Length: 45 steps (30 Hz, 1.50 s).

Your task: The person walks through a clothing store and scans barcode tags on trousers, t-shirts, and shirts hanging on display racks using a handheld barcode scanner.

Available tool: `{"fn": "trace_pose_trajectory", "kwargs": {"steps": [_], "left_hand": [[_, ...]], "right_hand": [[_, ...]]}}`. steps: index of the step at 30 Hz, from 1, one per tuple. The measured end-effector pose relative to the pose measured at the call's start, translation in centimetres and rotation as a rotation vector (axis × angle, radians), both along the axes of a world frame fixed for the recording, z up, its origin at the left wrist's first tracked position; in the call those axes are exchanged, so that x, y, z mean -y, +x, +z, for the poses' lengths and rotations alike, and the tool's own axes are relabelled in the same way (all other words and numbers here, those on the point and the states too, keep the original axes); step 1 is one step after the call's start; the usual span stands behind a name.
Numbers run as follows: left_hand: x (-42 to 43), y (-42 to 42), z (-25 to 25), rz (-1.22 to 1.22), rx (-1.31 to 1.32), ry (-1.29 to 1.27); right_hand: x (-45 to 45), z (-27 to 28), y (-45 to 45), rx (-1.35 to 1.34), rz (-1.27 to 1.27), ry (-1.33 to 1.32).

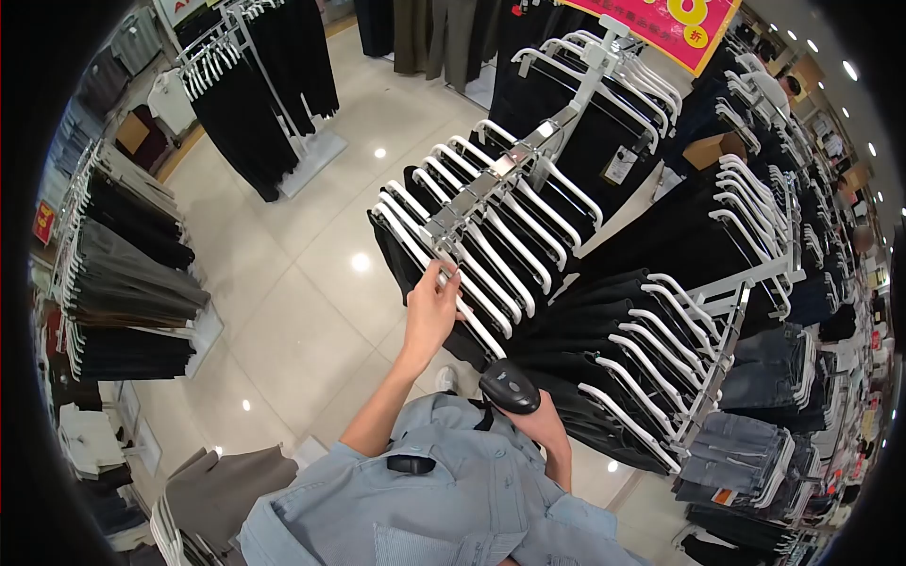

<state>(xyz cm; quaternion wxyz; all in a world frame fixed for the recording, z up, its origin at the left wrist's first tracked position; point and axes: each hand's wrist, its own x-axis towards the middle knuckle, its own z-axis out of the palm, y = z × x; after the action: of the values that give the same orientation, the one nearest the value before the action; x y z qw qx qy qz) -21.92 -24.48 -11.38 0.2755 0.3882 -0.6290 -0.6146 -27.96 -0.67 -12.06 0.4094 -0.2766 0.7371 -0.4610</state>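
Red-pink sign (651, 26) up top reads "8" w/ "折"; scanner's (511, 387) pale mark's too sm. to read. L hand (435, 300) reaches fwd, fingers closed on a white hanger (479, 330) at the rack's (472, 196) near end. R hand (540, 415), lower, grips the blk scanner nr the hanger's lower end.

A person's left hand (433, 304) reaches forward, the bare left forearm (389, 401) slanting up and inward from the elbow, the wrist nearly straight and the fingers bent at the knuckles. The right hand (541, 416) works lower and nearer the body, closed in a grip, its palm side largely hidden, with the right forearm (561, 464) angled inward below the wrist and only partly in view.
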Motion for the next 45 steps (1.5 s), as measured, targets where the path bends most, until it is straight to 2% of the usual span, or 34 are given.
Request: {"fn": "trace_pose_trajectory", "kwargs": {"steps": [7,11,18,23,28,33,36,45], "left_hand": [[0.3,0.7,0.5,0.003,-0.020,0.018],[1.8,0.3,0.6,0.051,0.024,-0.056],[2.5,-0.3,-1.2,0.069,0.005,-0.011],[2.8,-0.3,-1.5,0.063,0.010,-0.073],[3.2,0.3,-0.8,-0.023,0.150,-0.098],[3.4,-0.2,-0.9,0.007,0.320,-0.346],[4.0,-0.6,-0.3,0.016,0.402,-0.370],[4.5,-1.4,0.6,-0.021,0.332,-0.246]], "right_hand": [[0.5,0.7,0.3,0.015,0.004,0.026],[0.7,0.4,0.5,-0.003,0.012,-0.002],[0.6,0.6,0.5,-0.032,0.031,0.040],[0.6,0.5,0.7,-0.037,0.006,0.030],[0.7,0.3,0.8,-0.012,0.002,0.045],[0.4,-0.7,1.1,-0.026,-0.003,0.068],[0.3,-0.7,1.2,-0.020,-0.009,0.077],[0.0,-1.2,1.3,-0.032,0.013,0.050]]}}
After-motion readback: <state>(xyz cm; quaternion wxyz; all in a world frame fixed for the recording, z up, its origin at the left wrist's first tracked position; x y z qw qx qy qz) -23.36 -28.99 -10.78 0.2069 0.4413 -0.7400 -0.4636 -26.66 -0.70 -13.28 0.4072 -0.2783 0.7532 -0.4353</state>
